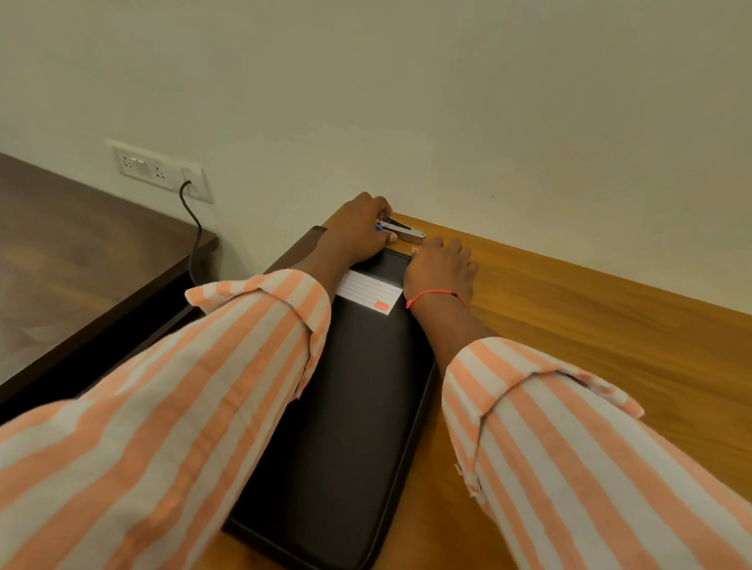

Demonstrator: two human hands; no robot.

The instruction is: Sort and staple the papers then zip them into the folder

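While the black folder (347, 437) is lying on the table (604, 343), its white label (367, 291) is showing a red tag (381, 306), print unreadable. Beyond, right hand (441, 269) is curling at the folder's far corner, grip unclear; left hand (360, 231) is gripping the stapler (406, 231).

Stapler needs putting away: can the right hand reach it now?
Probably yes: the right hand lies beside the stapler, nothing between, its tip free; the left hand holds its rear end.

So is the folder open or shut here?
Shut: the folder lies flat, label up, no papers showing. Fully zipped: cannot tell; the left hand, gripping the stapler, and right hand hide its far end.
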